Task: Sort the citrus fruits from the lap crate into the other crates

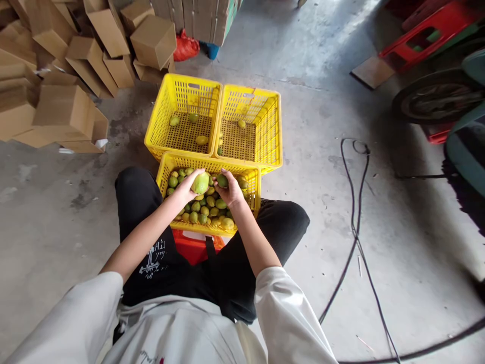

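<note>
My left hand (188,186) is closed around a light green lemon (200,183). In my right hand (231,190) is a darker green lemon (222,181), gripped between thumb and fingers. Both hands are above the near yellow crate (258,202), which stands between my knees and holds many green and yellow lemons (204,211). Beyond it, side by side, are the far left yellow crate (150,132) with several lemons on its floor and the far right yellow crate (279,131) with a few more. My fingers partly cover both held fruits.
Cardboard boxes (64,114) are piled at the far left, with a red bag (185,46) beside them. A black cable (354,230) lies on the concrete floor to the right. A wheel (432,98) and a red stool (428,38) stand at the far right.
</note>
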The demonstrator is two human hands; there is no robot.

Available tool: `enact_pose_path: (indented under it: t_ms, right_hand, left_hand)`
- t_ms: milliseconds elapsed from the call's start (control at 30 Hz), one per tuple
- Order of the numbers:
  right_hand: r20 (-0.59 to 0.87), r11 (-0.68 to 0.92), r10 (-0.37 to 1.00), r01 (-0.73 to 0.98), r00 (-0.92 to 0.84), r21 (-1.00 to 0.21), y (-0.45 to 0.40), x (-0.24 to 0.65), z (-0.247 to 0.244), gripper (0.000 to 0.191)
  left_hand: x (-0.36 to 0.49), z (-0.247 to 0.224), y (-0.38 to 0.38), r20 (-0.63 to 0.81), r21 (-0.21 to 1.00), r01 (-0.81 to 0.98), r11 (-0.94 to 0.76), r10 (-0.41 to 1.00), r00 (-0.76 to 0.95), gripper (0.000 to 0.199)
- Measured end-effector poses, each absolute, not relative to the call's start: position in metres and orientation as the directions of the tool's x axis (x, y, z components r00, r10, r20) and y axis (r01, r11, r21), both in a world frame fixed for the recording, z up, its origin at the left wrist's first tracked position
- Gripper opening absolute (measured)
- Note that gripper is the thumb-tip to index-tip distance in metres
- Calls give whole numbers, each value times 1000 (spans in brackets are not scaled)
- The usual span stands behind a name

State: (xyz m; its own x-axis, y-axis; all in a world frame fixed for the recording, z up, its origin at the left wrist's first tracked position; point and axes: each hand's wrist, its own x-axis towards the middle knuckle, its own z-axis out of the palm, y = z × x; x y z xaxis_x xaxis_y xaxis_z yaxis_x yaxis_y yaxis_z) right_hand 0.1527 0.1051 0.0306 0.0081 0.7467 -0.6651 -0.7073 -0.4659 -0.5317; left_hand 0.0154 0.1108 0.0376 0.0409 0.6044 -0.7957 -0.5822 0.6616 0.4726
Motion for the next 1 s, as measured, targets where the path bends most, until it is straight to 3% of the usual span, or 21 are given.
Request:
enact_pose_path:
  t_ms: [167, 367, 533, 700, 867, 1000]
  right_hand:
    - [-676, -545, 732, -669, -85, -505, 104, 156, 28, 15]
    - [-709, -545, 705, -662, -31, -514, 105, 155, 20, 10]
    - [-685, -535, 728, -656, -39, -532, 105, 154, 19, 18]
    - [-676, -471, 735, -673, 59, -571, 105, 151, 23, 22]
    - [-701, -486, 713, -708, 20, -513, 107, 152, 18, 20]
    - [-731, -541, 682, -683, -16, -490, 106, 155, 12, 21]
  left_hand:
    - [9, 31, 115, -808, 422, -644, 638, 587, 52, 24]
    - [11, 25, 115, -836, 314, -662, 681, 529, 147, 25]
    - [13, 29, 114, -825, 383, -585, 715, 550, 132, 25]
    - [15, 35, 112, -829, 441, -534, 721, 556, 66, 21]
    - [14, 34, 113, -847, 416, -607, 677, 531, 11, 17]
    - [14, 32, 114, -868, 327, -645, 691, 490, 84, 20]
